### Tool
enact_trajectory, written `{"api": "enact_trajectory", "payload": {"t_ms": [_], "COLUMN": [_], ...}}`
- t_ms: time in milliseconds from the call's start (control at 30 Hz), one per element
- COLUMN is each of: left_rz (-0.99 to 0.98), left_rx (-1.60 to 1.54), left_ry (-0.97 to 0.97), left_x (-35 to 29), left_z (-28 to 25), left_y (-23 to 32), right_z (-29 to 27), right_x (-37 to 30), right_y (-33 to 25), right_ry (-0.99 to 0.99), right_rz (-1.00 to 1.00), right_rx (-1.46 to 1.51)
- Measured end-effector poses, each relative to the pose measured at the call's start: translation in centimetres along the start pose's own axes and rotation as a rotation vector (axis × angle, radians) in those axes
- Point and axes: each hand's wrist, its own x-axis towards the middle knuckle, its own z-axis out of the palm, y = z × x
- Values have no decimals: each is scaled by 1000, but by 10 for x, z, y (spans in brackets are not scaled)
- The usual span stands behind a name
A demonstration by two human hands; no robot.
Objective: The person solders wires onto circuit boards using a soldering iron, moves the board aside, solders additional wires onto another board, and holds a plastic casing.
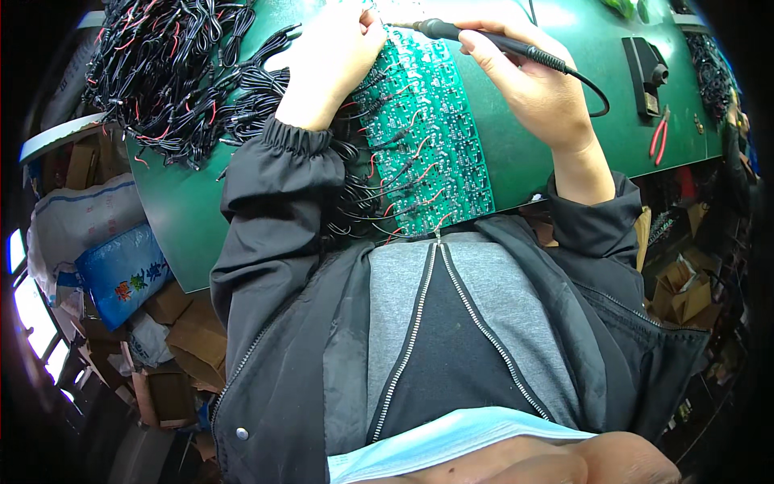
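Note:
My right hand [540, 89] grips a black soldering iron [442, 31], its tip pointing left over the far end of a long green circuit board panel [451, 137]. Beside that tip, my left hand [343, 52] is closed in a pinch above the panel's far left corner. Whatever its fingertips hold is too small and bright to make out. Small components cover the panel, which lies lengthwise in front of me. Several black cables [395, 139] with red wires [422, 148] run onto it from the left.
A large heap of black cables [161, 73] covers the left of the green table [564, 145]. At the right are a black soldering iron stand [643, 77] and red-handled pliers [660, 139]. Cardboard boxes [197, 339] and a blue bag [125, 270] sit below the table's left edge.

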Motion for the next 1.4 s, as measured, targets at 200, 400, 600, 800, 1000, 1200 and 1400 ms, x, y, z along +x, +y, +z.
{"api": "enact_trajectory", "payload": {"t_ms": [200, 400, 600, 800, 1000, 1200, 1400], "left_rz": [-22, 20, -26, 11, 67, 1, -5], "left_rx": [7, 37, -37, 27, -15, -32, 31], "left_ry": [-8, 2, -21, 47, 99, 42, 24], "left_x": [2, 2, 3, 2, 2, 2, 0], "left_z": [0, -3, -3, -4, -9, -9, -8], "left_y": [3, 3, 10, 10, 8, 10, 7], "right_z": [0, -1, 7, 11, 11, 11, 9], "right_x": [4, 20, 61, 66, 68, 67, 69], "right_y": [6, -3, 18, 20, 19, 22, 21], "right_ry": [119, 153, 88, 102, 80, 92, 61], "right_rz": [14, 165, -55, -57, -10, -60, 16], "right_rx": [128, 38, -2, -30, -17, -33, 89]}}
